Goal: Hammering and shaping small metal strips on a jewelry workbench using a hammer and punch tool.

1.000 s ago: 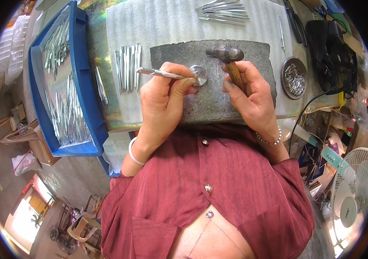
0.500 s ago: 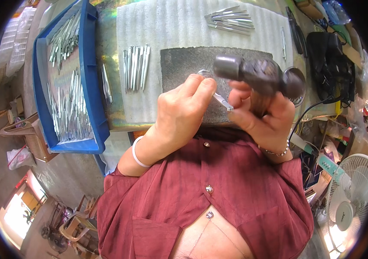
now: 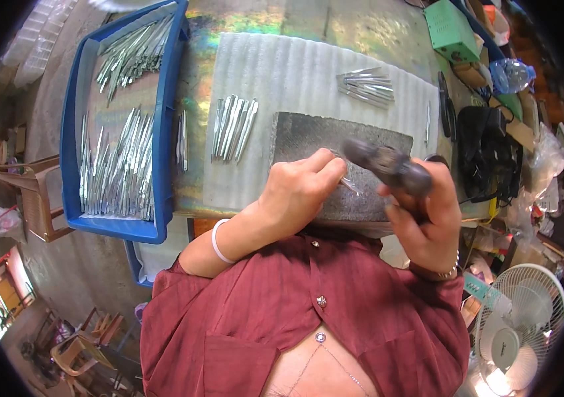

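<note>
Because the tabletop (image 3: 361, 30) bore the foam sheet (image 3: 282, 66), we judged the sheet a likely cushion; its bare stretch beyond the dark slab (image 3: 308, 132) left room for movement. We took the slab for firm backing, its near edge close to the tabletop's edge. We observed the right grip (image 3: 429, 215) closed around the hammer (image 3: 388, 165), and the left grip (image 3: 302, 184) grasping a slim metal piece (image 3: 350, 186) over the slab, apparently to steady it.

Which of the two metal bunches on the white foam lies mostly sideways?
The right bunch, beyond the dark slab; its pieces run crosswise, while the left bunch runs near to far.
</note>
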Action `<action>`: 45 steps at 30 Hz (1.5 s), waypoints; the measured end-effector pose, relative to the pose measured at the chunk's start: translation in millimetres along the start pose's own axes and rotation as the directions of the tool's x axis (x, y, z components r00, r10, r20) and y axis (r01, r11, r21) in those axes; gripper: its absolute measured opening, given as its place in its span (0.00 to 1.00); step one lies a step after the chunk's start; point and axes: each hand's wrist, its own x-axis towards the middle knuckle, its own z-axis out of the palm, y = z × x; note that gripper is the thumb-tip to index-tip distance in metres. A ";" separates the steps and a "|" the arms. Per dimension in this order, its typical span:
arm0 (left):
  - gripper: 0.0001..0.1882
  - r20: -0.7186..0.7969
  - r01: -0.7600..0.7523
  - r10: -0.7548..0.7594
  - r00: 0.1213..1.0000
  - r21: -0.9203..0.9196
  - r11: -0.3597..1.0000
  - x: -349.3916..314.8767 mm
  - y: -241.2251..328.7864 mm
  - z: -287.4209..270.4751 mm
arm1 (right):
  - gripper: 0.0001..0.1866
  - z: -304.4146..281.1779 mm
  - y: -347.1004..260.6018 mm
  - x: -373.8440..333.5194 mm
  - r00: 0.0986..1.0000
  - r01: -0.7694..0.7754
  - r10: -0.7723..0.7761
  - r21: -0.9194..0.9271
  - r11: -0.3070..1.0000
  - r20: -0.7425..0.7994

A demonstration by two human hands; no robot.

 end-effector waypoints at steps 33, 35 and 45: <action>0.09 0.070 0.005 -0.001 0.998 -0.065 0.998 4.3 -2.4 -2.7 | 0.13 -40.4 -64.9 -26.3 0.946 0.262 -0.025 -0.714 0.649 0.324; 0.11 0.045 0.022 -0.018 0.999 -0.073 0.997 5.0 -4.1 -2.0 | 0.09 -49.8 -70.6 -44.3 0.955 0.278 -0.216 -0.367 0.888 0.203; 0.02 0.074 0.161 -0.143 0.987 -0.482 0.861 11.8 -4.1 -8.3 | 0.20 -28.4 -29.1 -35.5 0.989 0.083 -0.135 -0.533 0.842 -0.059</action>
